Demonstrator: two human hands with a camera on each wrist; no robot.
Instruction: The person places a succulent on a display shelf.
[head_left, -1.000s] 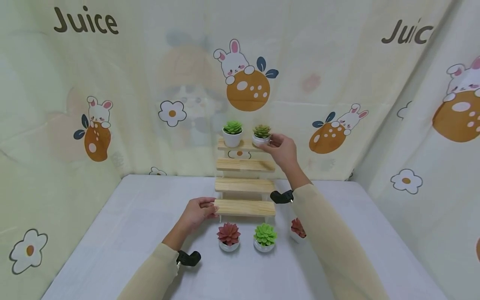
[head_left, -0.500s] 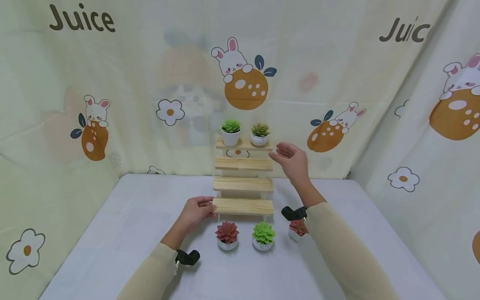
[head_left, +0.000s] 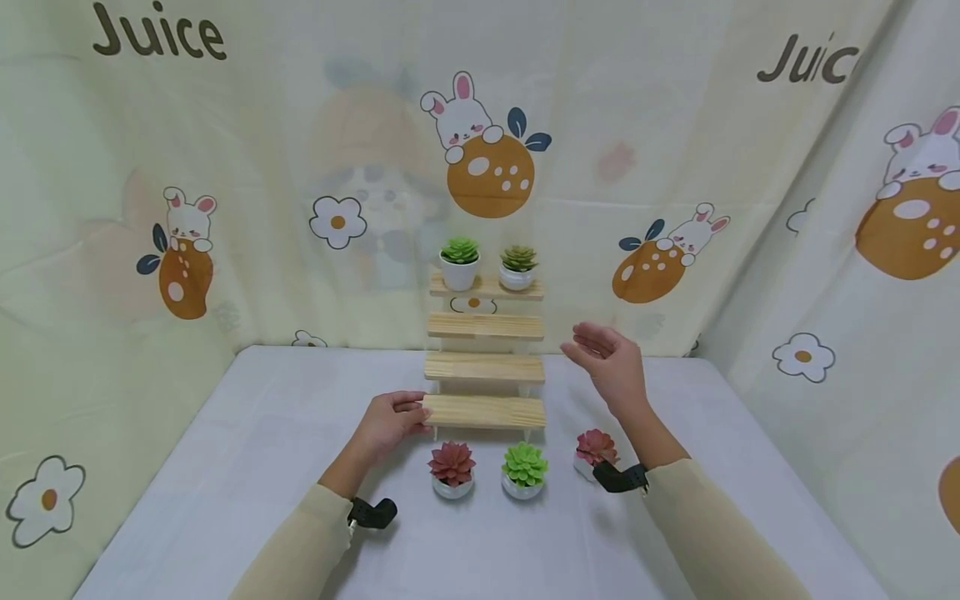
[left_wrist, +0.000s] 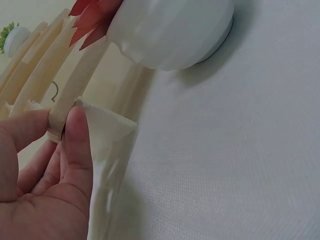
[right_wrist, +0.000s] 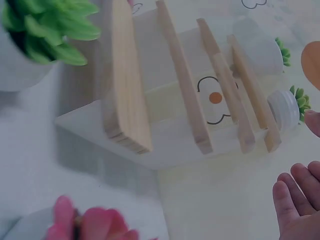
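My left hand [head_left: 390,425] pinches the left end of the bottom step of a tiered wooden shelf [head_left: 484,411]; in the left wrist view, thumb and fingers meet round the board's end. To the shelf's right, my right hand [head_left: 611,367] hangs in the air with its fingers extended, holding nothing. On the top step stand a green succulent in a white pot [head_left: 459,271] and, right of it, a darker green succulent in a low white pot [head_left: 517,271]. The three lower steps carry nothing.
In front of the shelf, on the white tabletop [head_left: 300,375], stand a dark red succulent [head_left: 452,467], a bright green succulent [head_left: 524,468] and a pinkish red succulent [head_left: 596,447], the last partly behind the right wrist camera [head_left: 621,477]. A printed curtain [head_left: 585,167] hangs behind.
My right hand has let go of the darker green succulent on the top step and drawn back down and to the right. The left hand still holds the bottom step.
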